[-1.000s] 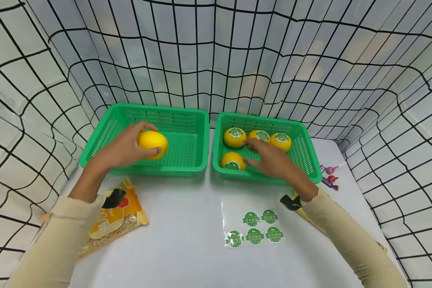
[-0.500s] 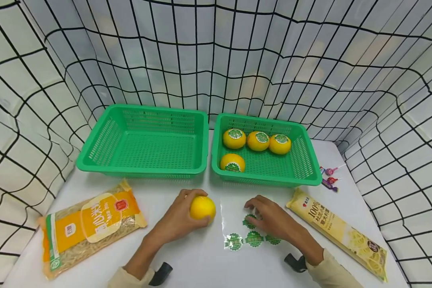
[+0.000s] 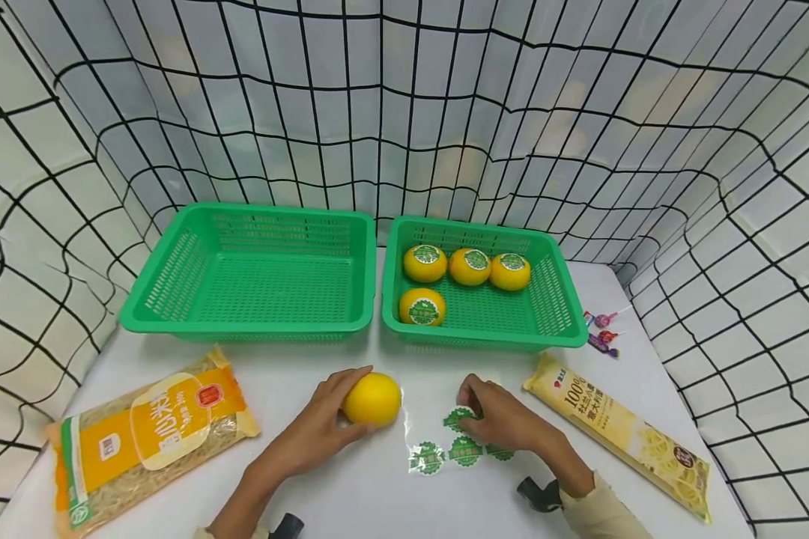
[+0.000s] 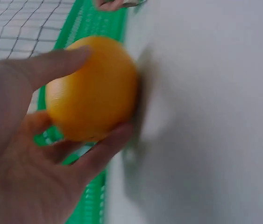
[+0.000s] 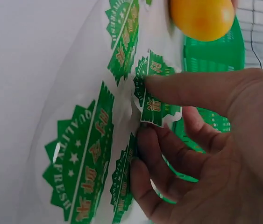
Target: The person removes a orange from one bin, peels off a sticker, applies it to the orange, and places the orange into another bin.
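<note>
With its fingers and thumb curled round an orange (image 3: 372, 400), my left hand (image 3: 323, 419) holds the fruit at the tabletop, left of a clear sticker sheet (image 3: 414, 427). No label shows on this orange (image 4: 94, 88) in the left wrist view. My right hand (image 3: 505, 415) pinches a round green-and-white sticker (image 3: 458, 418) at the sheet's upper part. In the right wrist view, the thumb lies over that sticker (image 5: 154, 100), fingers lie below it, and its edge curls up. Other stickers (image 3: 466, 451) stay flat on the sheet; my right hand partly covers one.
Behind are two green baskets: the left basket (image 3: 283, 296) holds nothing visible, the right basket (image 3: 499, 314) several labelled oranges (image 3: 425, 263). A grain bag (image 3: 155, 442) lies left, a pasta pack (image 3: 620, 434) right, candies (image 3: 604, 335) beyond it. Black netting (image 3: 380, 97) encloses the table.
My left hand carried the orange from above the left basket to the table beside the sheet. My right hand left the right basket, reached the sheet and now pinches a sticker.
</note>
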### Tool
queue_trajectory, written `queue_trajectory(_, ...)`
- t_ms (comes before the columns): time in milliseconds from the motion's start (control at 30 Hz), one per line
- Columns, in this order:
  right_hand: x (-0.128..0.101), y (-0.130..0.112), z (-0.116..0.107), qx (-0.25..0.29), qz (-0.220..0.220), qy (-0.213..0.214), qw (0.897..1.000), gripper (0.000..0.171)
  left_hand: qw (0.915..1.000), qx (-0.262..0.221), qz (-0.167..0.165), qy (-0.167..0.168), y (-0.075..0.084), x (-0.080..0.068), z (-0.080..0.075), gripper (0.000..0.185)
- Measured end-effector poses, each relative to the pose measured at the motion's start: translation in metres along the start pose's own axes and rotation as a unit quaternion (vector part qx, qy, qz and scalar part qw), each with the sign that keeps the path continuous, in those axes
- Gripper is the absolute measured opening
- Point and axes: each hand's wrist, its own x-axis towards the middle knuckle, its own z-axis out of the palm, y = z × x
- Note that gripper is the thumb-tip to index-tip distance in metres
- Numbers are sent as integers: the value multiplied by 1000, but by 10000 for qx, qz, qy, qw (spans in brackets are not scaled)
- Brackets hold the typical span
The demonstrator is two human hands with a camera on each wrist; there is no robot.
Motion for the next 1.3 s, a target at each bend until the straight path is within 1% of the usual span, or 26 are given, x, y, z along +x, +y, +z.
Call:
queue_trajectory(67, -2, 4, -2, 346, -51, 62, 9994, 20, 9997, -57, -59, 235, -1, 3, 6, 80)
queue_trajectory(100, -2, 5, -2, 461, -109, 178, 9987, 18, 9993, -171, -88, 322, -1, 4, 9, 78)
queue_trajectory(167, -2, 5, -2, 656, -257, 530, 9961, 13, 9979, -443, -166, 438, -1, 5, 12, 76)
queue_trajectory(233, 0, -2, -2, 788, -447, 996, 9909, 10, 9960, -721, -224, 482, -1, 6, 13, 75)
queue_trajectory(300, 5, -15, 0, 856, -677, 1441, 9835, 11, 9943, -944, -190, 461, -2, 6, 13, 74)
queue_trajectory(367, 13, -33, 4, 982, -975, 1702, 9756, 12, 9938, -1022, -136, 415, -3, 6, 11, 74)
queue_trajectory(433, 23, -52, 10, 1093, -1237, 1819, 9694, 13, 9936, -1059, -97, 380, -4, 6, 10, 73)
queue_trajectory(500, 32, -69, 19, 1039, -1487, 1855, 9657, 12, 9935, -1070, -68, 392, -5, 6, 9, 72)
queue_trajectory(567, 39, -79, 29, 668, -1691, 2003, 9627, 12, 9931, -1084, -52, 443, -7, 6, 9, 72)
queue_trajectory(633, 44, -84, 38, 56, -1876, 2255, 9560, 14, 9930, -1077, -16, 488, -8, 7, 10, 71)
queue_trajectory(733, 46, -84, 47, -913, -2095, 2715, 9349, 15, 9927, -1077, 12, 538, -9, 7, 9, 71)
queue_trajectory(767, 46, -84, 49, -1123, -2143, 2816, 9285, 15, 9927, -1078, 3, 545, -9, 6, 9, 70)
queue_trajectory(833, 47, -82, 52, -1313, -2198, 2917, 9216, 17, 9928, -1066, -3, 555, -9, 6, 8, 70)
queue_trajectory(900, 47, -80, 54, -1300, -2167, 2912, 9227, 23, 9927, -1068, 7, 559, -10, 5, 7, 70)
queue_trajectory(1033, 47, -76, 57, -947, -1981, 2760, 9357, 36, 9922, -1094, 98, 590, -10, 5, 7, 68)
queue_trajectory(1100, 47, -75, 59, -807, -1883, 2688, 9412, 39, 9910, -1151, 58, 685, -10, 5, 9, 65)
queue_trajectory(1167, 47, -74, 62, -730, -1795, 2667, 9441, 40, 9884, -1238, -48, 876, -10, 7, 11, 59)
queue_trajectory(1233, 48, -73, 64, -656, -1713, 2662, 9463, 41, 9843, -1324, -175, 1156, -9, 9, 15, 48)
queue_trajectory(1300, 48, -73, 66, -413, -1614, 2649, 9498, 40, 9788, -1422, -316, 1439, -8, 10, 19, 37)
